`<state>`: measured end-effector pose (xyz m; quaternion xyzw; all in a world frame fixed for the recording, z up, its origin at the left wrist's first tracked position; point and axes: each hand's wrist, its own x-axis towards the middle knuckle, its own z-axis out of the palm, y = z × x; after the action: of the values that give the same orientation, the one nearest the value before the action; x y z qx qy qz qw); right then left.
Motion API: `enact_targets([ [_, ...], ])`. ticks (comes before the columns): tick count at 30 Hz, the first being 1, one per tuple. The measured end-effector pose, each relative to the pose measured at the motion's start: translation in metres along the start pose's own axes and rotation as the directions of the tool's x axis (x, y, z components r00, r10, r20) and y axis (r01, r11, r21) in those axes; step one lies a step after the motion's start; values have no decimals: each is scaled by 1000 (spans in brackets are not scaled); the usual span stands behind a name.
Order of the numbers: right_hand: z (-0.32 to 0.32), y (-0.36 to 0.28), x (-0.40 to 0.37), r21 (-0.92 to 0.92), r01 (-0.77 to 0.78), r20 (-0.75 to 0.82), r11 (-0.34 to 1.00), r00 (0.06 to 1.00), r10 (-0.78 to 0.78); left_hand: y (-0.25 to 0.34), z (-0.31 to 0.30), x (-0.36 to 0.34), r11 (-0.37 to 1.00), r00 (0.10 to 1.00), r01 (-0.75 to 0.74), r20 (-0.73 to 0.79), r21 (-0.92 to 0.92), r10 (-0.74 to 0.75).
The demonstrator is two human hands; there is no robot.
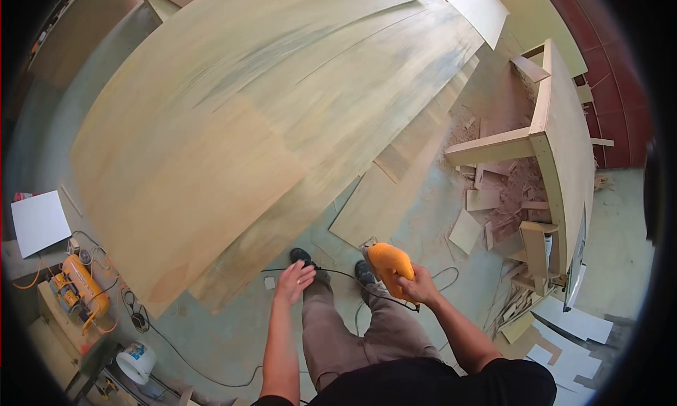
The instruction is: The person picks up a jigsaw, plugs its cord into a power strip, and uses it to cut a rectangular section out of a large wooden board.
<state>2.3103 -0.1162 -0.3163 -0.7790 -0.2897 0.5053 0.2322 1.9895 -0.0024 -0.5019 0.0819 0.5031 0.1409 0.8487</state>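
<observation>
My right hand (421, 286) is wrapped round the handle of a yellow corded jigsaw (389, 263), held out in front of my right leg with its metal end pointing away from me. A black power cord (345, 273) runs from the tool's handle end across my legs. In front of my left leg hangs my left hand (294, 282), fingers stretched out, with nothing in it. Beyond both hands, large plywood sheets (211, 166) lie stacked. A narrower plywood strip (374, 205) lies just past the tool's metal end.
To the right stands a wooden frame (497, 146) with offcuts (465, 232) and sawdust beneath it. An orange air compressor (86, 286) and a white bucket (136, 361) are at the left. A loose cord (204, 378) trails over the floor. White sheets (575, 321) lie at lower right.
</observation>
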Motion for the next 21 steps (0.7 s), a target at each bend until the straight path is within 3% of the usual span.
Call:
enact_targets([
  [2,3,1,-2,44,62,-19,997,998,-61,-2,33,59,939,991,-121,-92,-322,96],
  [4,0,10,-7,38,106,-39,994,994,-105,17,60,96,682,944,-325,-271,-655,189],
  [6,-9,16,-18,68,61,-27,996,998,-60,32,81,112,373,865,-497,-417,-783,279],
  [9,-25,31,-30,14,-89,-13,996,996,89,32,80,126,238,776,-601,-486,-763,401],
  [13,-39,60,-52,-59,-144,-11,988,990,144,44,98,92,262,758,-638,-531,-724,378],
  [16,-57,77,-68,-48,-20,-38,999,999,18,51,106,74,251,759,-635,-528,-731,381],
  [18,-70,85,-75,-43,-83,-63,996,995,80,52,105,61,237,732,-652,-517,-720,445],
  [21,-86,92,-82,-3,-124,-79,992,989,123,59,107,35,232,747,-651,-556,-723,365],
])
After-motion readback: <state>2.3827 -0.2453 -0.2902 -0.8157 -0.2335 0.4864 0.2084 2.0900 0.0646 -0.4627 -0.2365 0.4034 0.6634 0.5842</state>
